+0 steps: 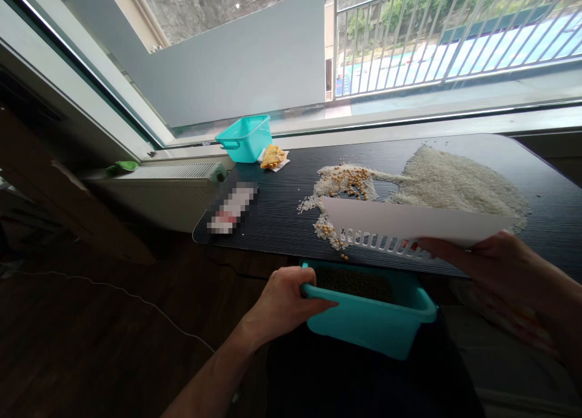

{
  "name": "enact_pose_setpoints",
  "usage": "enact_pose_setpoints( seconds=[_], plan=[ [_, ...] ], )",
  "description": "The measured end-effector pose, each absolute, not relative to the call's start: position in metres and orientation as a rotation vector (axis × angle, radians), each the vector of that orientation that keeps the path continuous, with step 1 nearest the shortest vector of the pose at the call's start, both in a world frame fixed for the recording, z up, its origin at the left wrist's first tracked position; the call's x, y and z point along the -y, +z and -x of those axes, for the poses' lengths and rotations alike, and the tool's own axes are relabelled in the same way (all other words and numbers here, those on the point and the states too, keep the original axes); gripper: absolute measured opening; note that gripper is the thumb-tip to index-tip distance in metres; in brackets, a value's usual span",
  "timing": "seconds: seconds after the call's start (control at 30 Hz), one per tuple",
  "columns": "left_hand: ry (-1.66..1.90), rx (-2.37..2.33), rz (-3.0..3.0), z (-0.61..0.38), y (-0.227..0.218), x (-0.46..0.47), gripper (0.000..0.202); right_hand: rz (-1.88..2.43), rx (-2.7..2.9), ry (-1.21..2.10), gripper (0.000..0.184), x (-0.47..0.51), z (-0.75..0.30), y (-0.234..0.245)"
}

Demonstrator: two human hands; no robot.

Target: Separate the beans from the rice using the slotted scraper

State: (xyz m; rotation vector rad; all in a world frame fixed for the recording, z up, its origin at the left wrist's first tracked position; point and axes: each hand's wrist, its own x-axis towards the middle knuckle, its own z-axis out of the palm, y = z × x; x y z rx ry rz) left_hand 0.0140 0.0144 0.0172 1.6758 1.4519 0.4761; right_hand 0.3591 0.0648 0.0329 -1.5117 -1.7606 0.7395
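Note:
My left hand (284,303) grips the left rim of a teal plastic bin (370,327) held just below the front edge of the dark table (282,199). Dark small grains lie inside the bin. My right hand (488,257) holds a white slotted basket (409,227), tilted at the table's edge above the bin. A few yellow beans (344,257) drop from the edge. Behind the basket lie a wide spread of white rice (454,181) and a patch of rice mixed with yellow beans (348,181).
A second teal bin (245,138) stands at the table's far left corner beside a yellow cloth (273,156). A blurred-out flat item (231,209) lies at the left. A white radiator (168,181) and the window sill run behind; dark floor with a cable (113,290) lies left.

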Motion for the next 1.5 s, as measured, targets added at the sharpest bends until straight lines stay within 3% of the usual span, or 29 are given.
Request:
enact_pose_setpoints(
  seconds=[1.23,1.5],
  plan=[
    [0.489,-1.437,-1.698,-0.013,0.018,-0.014,0.053,1.461,1.732,0.835,0.067,-0.063,-0.355,0.029],
    [0.483,-1.445,-1.714,-0.011,0.017,-0.014,0.054,1.464,1.67,0.987,0.066,-0.059,-0.353,0.034]
  ],
)
